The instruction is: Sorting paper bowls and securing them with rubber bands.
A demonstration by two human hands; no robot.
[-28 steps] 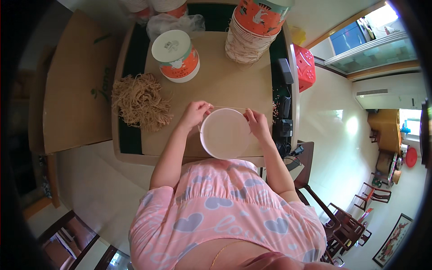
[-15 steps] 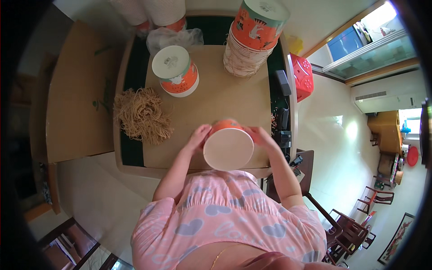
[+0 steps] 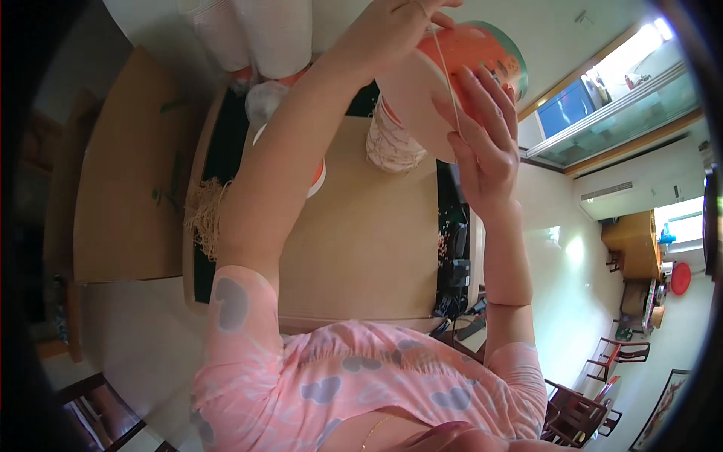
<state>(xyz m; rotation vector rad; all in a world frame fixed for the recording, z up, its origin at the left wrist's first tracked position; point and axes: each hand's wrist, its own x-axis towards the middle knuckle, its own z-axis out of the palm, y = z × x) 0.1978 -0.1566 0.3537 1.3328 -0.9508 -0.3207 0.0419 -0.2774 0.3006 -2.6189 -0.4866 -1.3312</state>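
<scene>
An orange paper bucket (image 3: 473,47) with a teal band at its base is held high and tilted, its pale mouth toward me. It overlaps the top of a bucket stack (image 3: 393,143) whose sides carry many pale strands. A thin strand (image 3: 446,69) runs taut across the bucket between my hands. My left hand (image 3: 399,29) is at the bucket's upper side, fingers pinched at the strand's upper end. My right hand (image 3: 488,139) lies along the bucket's right side, fingers over its wall, with the strand's lower end near its thumb and forefinger.
My left forearm partly hides an upside-down bucket (image 3: 317,179) and the tangled tan strands (image 3: 203,218). White bucket stacks (image 3: 273,38) stand behind the table (image 3: 354,248). A cardboard box (image 3: 132,173) is at left; black devices (image 3: 456,273) line the right edge.
Both hands and the bucket have risen from the front of the table to the stack at the back right. A taut strand now shows between the hands.
</scene>
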